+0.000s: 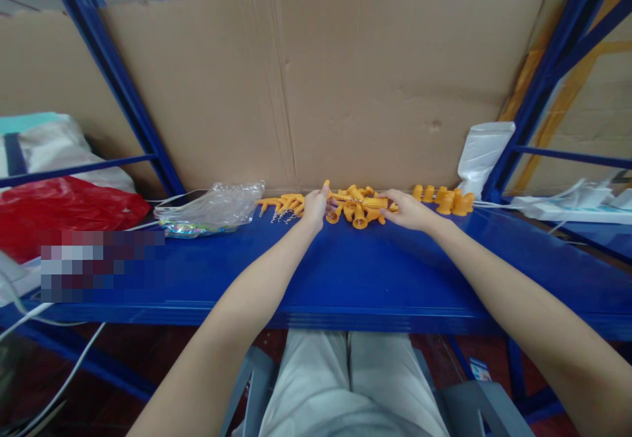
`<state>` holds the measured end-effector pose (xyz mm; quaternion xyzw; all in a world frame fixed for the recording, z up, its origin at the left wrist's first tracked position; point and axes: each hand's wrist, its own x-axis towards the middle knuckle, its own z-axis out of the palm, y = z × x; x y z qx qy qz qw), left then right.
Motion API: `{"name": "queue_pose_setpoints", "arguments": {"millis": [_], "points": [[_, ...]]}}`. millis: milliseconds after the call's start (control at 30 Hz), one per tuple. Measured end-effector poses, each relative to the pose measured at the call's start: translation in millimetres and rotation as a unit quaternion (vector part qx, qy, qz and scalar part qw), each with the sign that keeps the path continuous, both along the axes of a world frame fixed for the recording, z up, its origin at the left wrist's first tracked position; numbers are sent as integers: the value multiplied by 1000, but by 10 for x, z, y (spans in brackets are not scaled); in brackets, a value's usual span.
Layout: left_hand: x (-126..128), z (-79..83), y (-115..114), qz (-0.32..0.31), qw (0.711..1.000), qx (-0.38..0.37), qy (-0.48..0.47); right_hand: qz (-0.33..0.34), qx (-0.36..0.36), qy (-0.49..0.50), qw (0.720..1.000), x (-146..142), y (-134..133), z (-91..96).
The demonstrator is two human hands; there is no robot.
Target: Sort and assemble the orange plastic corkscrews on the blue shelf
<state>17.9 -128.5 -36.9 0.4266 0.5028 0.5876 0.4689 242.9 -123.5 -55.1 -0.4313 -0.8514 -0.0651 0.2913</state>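
Note:
On the blue shelf (370, 272), a pile of orange plastic corkscrew parts (359, 218) lies in front of me, several of them bell-shaped. My left hand (316, 208) is closed at the pile's left side around an orange corkscrew handle (326, 185), whose tip shows above the thumb. A spiral screw seems to point right from it. At the pile's right side, my right hand (401, 210) has its fingers on an orange plastic sleeve (375, 203); the grip is partly hidden. Left of my left hand lie orange handles with metal spirals (284, 205).
Several orange pieces (453, 201) stand upright at the right, near a white plastic bag (484, 154). A clear bag with colourful contents (212, 210) lies at the left, beyond it a red bag (69, 213). Cardboard (370, 81) walls off the back between blue posts.

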Motion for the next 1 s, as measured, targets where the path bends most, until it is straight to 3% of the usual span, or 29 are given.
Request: {"name": "queue_pose_setpoints", "arguments": {"millis": [200, 467, 600, 833, 1000], "points": [[-94, -19, 84, 26, 1000, 10, -7, -9, 0, -12, 1000, 22, -9, 12], [-88, -26, 72, 14, 1000, 15, -14, -45, -14, -34, 998, 26, -2, 18], [-86, -17, 72, 17, 1000, 11, -17, -121, -10, -47, 992, 70, -4, 50], [-71, 0, 51, 17, 1000, 7, -16, -232, 99, -31, 967, 235, 31, 117], [-66, 7, 29, 9, 1000, 14, -15, -335, 47, -6, 941, 408, 22, 241]]}}
